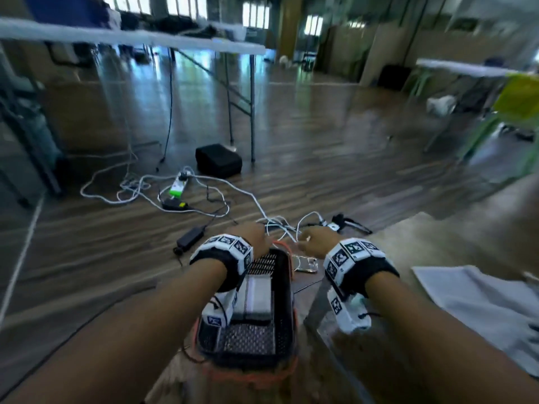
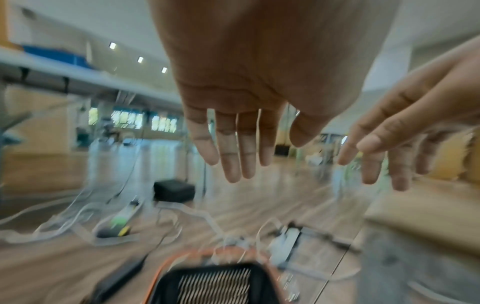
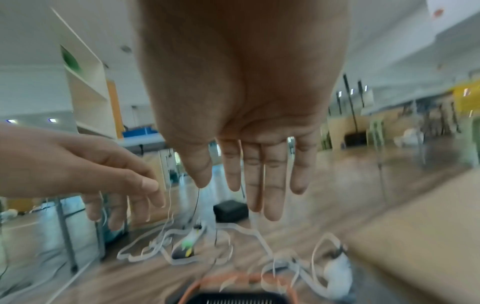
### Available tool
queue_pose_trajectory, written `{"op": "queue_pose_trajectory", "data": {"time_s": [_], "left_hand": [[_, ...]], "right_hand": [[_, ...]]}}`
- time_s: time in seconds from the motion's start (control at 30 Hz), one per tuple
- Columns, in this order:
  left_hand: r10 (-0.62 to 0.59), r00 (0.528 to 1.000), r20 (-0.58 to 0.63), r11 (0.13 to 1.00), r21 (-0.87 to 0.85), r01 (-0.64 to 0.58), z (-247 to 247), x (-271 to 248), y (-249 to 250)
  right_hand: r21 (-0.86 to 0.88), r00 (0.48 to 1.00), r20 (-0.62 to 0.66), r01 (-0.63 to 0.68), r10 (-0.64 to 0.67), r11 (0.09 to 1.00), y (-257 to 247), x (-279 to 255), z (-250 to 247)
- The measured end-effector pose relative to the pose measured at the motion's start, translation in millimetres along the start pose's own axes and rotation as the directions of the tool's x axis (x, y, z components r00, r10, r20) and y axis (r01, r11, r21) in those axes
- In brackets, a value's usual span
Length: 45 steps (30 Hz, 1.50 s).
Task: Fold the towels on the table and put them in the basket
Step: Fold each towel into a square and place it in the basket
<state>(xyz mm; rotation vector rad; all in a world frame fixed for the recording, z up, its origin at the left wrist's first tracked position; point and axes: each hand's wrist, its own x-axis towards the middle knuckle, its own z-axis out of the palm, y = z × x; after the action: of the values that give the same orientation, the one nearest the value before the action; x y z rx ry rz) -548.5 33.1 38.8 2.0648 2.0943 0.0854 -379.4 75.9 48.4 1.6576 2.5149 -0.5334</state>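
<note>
Overhead: left hand [image 1: 253, 235] and right hand [image 1: 318, 238] hover empty, fingers straight and relaxed, above the basket [image 1: 284, 290]. Folded towel [image 1: 254, 298] lies inside. Second towel [image 1: 478, 310] lies on bench [image 1: 408, 258], right.

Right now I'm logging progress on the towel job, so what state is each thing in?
Basket: on the floor beside the table, one towel inside.
Folded towel: lying flat in the basket.
Unfolded towel: spread on the table, not folded yet.
Left hand: empty, fingers straight, above the basket.
Right hand: empty, fingers straight.
</note>
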Motion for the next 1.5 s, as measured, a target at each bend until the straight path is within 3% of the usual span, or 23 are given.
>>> {"op": "queue_pose_trajectory", "data": {"time_s": [0.13, 0.3, 0.5, 0.7, 0.83, 1.07, 1.27, 1.5], "left_hand": [[0.088, 0.994, -0.066, 0.996, 0.032, -0.086, -61, -48, 52], [0.205, 0.974, -0.093, 0.978, 0.056, -0.201, -86, -90, 103], [0.355, 0.931, -0.081, 0.933, 0.097, -0.348, -83, -122, 161], [0.496, 0.867, -0.043, 0.867, 0.071, -0.493, -66, -131, 221], [0.575, 0.818, 0.002, 0.818, 0.037, -0.574, -48, -131, 261], [0.607, 0.789, 0.099, 0.791, 0.029, -0.612, 0, -116, 303], [0.613, 0.77, 0.175, 0.783, -0.006, -0.622, 51, -87, 317], [0.672, 0.733, 0.105, 0.739, -0.023, -0.674, 116, -46, 333]], "right_hand": [[0.02, 0.991, -0.129, -0.014, 0.017, 1.0, 7, -83, -58], [-0.001, 0.975, -0.173, -0.14, 0.138, 0.99, 34, -169, -85], [0.016, 0.933, -0.21, -0.296, 0.293, 0.955, 79, -272, -85], [0.138, 0.846, -0.259, -0.445, 0.466, 0.885, 131, -348, -79], [0.235, 0.814, -0.286, -0.452, 0.506, 0.86, 151, -386, -73], [0.331, 0.738, -0.25, -0.543, 0.626, 0.772, 202, -399, -38], [0.254, 0.785, -0.146, -0.558, 0.601, 0.79, 236, -354, 5], [0.062, 0.817, -0.078, -0.568, 0.571, 0.821, 265, -286, 44]]}}
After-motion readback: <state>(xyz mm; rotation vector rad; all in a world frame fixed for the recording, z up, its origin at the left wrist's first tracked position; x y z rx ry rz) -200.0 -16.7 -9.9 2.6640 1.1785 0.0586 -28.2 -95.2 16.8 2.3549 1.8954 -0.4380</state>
